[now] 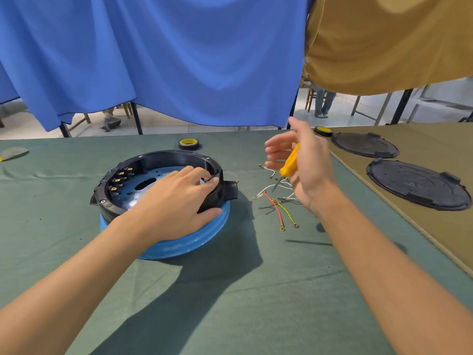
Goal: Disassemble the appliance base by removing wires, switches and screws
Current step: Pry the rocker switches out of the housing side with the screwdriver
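Your forearms entered from the near edge, reaching over the green cloth (256, 290).

1. Left hand (179, 198): it straddled the right-hand wall of the appliance base (153, 160), fingers curled inside the black ring and thumb pressed against the blue outer skirt. Clamped on the wall in this way, the hand probably steadied the base while the fingertips worked at a fitting inside.
2. Right hand (307, 170): it held the yellow screwdriver (290, 162) raised above the cloth, well clear of the base, with the blade pointing down. The fingers were only partly closed round the handle, which suggests the tool was parked and not in use.
3. Loose wires (277, 208): these lay on the cloth just right of the base, beneath the screwdriver, presumably collected there as removed parts.
4. Further out: a tape roll (189, 144) stood behind the base, and two black covers (417, 185) lay well apart on the brown cloth.

Concealed items: your left fingers hid the fitting they touched, so its type could not be determined. Terminals showed on the ring's left inner wall, but no screws could be confirmed there. The screwdriver tip was too thin to identify.
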Action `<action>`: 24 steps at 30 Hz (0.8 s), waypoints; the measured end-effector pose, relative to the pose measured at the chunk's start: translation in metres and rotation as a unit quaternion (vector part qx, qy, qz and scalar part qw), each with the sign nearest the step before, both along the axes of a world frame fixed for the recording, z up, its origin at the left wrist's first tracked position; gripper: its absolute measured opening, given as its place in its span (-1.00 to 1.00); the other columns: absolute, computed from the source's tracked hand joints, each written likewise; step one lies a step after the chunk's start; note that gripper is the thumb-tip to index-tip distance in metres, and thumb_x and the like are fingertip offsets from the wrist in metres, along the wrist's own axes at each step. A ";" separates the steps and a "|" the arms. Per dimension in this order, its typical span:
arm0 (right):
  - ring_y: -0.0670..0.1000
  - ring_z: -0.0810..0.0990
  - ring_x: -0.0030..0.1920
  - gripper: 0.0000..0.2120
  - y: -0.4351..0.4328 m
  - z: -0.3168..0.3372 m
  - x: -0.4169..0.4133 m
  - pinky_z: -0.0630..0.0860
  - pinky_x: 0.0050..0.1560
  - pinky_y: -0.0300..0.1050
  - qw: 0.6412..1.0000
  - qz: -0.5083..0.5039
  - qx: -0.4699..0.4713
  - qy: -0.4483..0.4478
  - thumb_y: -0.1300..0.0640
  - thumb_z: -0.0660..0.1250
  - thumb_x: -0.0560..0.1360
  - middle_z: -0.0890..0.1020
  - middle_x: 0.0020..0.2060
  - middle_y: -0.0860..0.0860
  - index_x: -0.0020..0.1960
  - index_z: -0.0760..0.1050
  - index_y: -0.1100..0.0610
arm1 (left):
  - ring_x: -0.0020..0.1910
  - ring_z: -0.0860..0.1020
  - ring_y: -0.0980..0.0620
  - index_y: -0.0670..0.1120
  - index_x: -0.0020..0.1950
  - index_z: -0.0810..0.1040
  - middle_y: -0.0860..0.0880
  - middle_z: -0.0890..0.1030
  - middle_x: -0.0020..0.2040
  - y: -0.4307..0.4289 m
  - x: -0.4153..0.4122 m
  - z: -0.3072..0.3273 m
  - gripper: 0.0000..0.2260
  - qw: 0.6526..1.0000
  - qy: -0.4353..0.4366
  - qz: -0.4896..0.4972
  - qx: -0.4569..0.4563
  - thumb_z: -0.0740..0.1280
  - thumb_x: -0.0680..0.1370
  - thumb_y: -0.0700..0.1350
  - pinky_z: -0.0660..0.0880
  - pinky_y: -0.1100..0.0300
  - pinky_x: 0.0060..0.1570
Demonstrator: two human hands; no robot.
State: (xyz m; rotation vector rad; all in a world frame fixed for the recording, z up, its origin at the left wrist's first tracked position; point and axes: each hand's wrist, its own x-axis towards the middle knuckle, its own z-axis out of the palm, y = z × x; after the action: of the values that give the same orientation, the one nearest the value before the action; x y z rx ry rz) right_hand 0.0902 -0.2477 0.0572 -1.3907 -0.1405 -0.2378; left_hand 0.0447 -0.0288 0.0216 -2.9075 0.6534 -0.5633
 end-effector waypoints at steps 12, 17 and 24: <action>-0.06 0.45 -0.53 -0.65 0.002 -0.032 0.005 0.39 -0.52 -0.26 0.996 -0.031 -0.069 0.039 -0.01 0.37 0.54 0.56 -0.52 0.06 -0.31 0.61 0.20 | 0.27 0.43 0.01 0.03 0.47 0.32 0.06 0.48 0.33 0.011 0.011 0.001 -0.34 0.972 0.124 0.066 -0.186 0.13 0.48 0.37 0.38 0.01 0.25; -0.10 0.48 -0.54 -0.71 -0.003 -0.037 0.003 0.37 -0.54 -0.31 0.986 0.048 -0.143 0.072 0.11 0.33 0.59 0.61 -0.44 0.12 -0.22 0.60 0.27 | 0.10 0.52 0.09 0.04 0.43 0.38 0.10 0.54 0.21 0.018 0.011 0.005 -0.40 0.952 0.181 0.043 -0.241 0.20 0.47 0.32 0.44 0.04 0.18; -0.07 0.45 -0.50 -0.80 -0.008 -0.040 0.000 0.33 -0.55 -0.28 0.959 0.115 -0.253 0.048 0.21 0.26 0.62 0.63 -0.28 0.13 0.01 0.60 0.32 | 0.12 0.52 0.08 0.03 0.49 0.32 0.13 0.54 0.18 0.021 0.012 0.002 -0.30 0.950 0.183 0.054 -0.246 0.18 0.45 0.37 0.45 0.00 0.19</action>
State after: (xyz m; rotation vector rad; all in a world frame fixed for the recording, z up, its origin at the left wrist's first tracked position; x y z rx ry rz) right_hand 0.0906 -0.2559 0.0174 -1.8747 -0.2954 0.0683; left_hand 0.0567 -0.0079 0.0237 -3.5415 0.4262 -0.1862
